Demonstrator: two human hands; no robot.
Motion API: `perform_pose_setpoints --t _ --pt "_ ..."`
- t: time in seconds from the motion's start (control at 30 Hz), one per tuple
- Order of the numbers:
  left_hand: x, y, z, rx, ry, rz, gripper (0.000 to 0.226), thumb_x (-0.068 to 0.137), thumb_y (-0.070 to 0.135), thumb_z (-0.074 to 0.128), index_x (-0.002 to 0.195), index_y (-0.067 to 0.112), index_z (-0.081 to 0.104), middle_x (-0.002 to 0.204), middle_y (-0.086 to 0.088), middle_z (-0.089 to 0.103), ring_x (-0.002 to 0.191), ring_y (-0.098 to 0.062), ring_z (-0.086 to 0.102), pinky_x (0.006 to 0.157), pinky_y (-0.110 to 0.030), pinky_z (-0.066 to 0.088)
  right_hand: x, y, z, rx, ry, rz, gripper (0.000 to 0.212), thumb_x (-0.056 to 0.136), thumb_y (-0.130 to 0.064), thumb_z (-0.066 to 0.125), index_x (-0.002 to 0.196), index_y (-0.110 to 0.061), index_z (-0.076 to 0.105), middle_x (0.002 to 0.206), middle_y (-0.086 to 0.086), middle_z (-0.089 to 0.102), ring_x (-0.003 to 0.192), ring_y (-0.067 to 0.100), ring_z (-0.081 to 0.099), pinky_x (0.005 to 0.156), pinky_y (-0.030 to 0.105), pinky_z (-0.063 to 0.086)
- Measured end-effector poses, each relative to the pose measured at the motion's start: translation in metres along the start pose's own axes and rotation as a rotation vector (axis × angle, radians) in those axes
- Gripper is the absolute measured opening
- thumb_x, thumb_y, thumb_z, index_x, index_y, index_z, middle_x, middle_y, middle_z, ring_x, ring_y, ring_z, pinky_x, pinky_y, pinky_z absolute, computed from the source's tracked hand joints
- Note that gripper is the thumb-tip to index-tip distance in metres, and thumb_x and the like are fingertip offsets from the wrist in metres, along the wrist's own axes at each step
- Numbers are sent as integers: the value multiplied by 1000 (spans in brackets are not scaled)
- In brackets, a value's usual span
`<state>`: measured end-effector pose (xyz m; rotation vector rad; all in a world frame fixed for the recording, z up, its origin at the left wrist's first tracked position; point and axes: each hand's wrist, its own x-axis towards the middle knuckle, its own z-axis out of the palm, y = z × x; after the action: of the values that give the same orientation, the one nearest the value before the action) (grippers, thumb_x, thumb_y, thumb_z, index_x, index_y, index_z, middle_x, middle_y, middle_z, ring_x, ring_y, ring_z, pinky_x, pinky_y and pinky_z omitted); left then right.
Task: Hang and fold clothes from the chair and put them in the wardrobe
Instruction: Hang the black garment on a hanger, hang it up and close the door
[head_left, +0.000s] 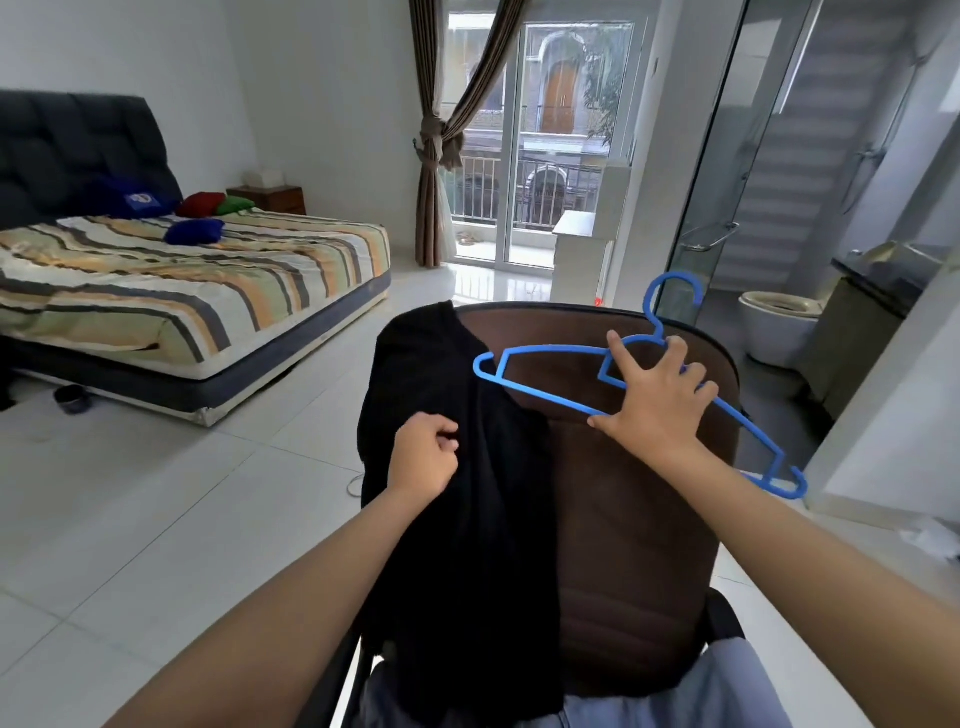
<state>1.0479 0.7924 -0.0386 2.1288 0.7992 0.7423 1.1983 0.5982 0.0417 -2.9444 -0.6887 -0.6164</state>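
Black garment (457, 519) hem beyond frame

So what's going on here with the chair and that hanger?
A person is sorting clothes off a brown chair. The right hand holds a blue hanger above the chair's back, while the left hand pinches a black garment draped over the backrest. The garment is not on the hanger yet. A pale blue garment lies on the seat.
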Motion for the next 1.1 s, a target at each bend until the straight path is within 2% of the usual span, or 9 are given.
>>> perform_pose_setpoints --t 0.1,0.2,0.37,0.53,0.7,0.83,0.97,1.03,1.1 --pt "18 2 -8 59 95 47 30 87 11 61 116 13 61 117 -5 55 100 -19 59 92 -29 48 -3 3 7 2 29 -1 111 60 -68 73 147 -46 7 139 21 19 109 43 42 92 52 37" --pt "37 8 -16 64 142 119 41 89 18 59 129 18 52 126 -5 49 111 -21 54 98 -36 47 -5 6 13 22 57 -10 111 59 -69 74 147 -46 9 139 22 21 106 43 43 90 52 38" --pt "75 30 -27 117 96 266 47 92 20 54 137 19 44 130 -8 48 118 -24 49 103 -39 42 -4 10 19 64 91 -28 112 55 -69 75 147 -45 15 138 23 24 103 44 44 87 52 39" --pt "98 43 -30 268 62 277 44 95 31 47 138 25 42 127 -11 49 114 -26 52 95 -36 43 -2 14 26 74 120 -38 114 52 -71 76 147 -44 18 137 24 27 100 43 46 84 52 42" --pt "111 50 -31 304 61 256 34 95 37 46 125 24 58 119 -7 55 108 -24 55 86 -29 40 -1 17 31 97 141 -39 115 48 -71 78 146 -43 23 134 25 31 97 44 48 81 52 43" --pt "109 49 -35 148 164 228 24 92 33 55 102 18 71 101 1 69 95 -16 61 82 -27 45 1 17 33 101 139 -35 116 46 -71 78 146 -43 25 134 25 32 96 44 49 80 51 43" --pt "109 52 -39 12 193 120 12 84 26 67 84 15 71 86 2 70 82 -13 62 73 -20 41 1 18 34 111 144 -47 117 46 -71 79 146 -42 26 134 26 32 97 45 49 80 52 43" --pt "113 54 -41 -7 168 112 6 80 13 70 85 12 72 90 -3 70 85 -17 64 74 -19 43 0 18 34 112 136 -49 116 48 -70 78 147 -42 24 135 26 31 99 45 48 81 52 43" --pt "115 57 -44 26 113 132 20 78 5 66 96 10 73 101 -6 70 92 -19 64 80 -19 44 0 18 34 123 135 -50 116 49 -70 78 147 -42 24 135 25 30 101 44 48 82 52 43"
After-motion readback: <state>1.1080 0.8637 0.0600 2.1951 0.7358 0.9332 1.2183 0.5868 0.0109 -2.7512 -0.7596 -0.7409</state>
